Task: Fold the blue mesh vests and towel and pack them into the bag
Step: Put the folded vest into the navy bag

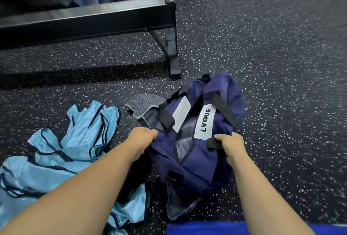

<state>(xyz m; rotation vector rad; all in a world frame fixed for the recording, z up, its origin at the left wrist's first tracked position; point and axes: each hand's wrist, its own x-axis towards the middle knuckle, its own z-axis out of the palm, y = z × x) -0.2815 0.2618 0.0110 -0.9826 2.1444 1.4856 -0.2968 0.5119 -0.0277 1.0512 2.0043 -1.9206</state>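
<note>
Between both hands sits the soft navy fabric bag (pixel 189 161), slumped and creased, its top partly open, with black webbing straps (pixel 224 109) and a white label (pixel 204 121). The left hand (pixel 141 137) grips the bag's left edge; the right hand (pixel 230 144) clutches fabric beside a strap. Just beyond the left hand, a grey ribbed towel (pixel 142 106) touches the bag. Left of that hand, glossy pale-blue vests (pixel 75 141) with dark trim lie crumpled on the speckled rubber floor (pixel 281 84).

Even indoor light, motion blur toward edges
</note>
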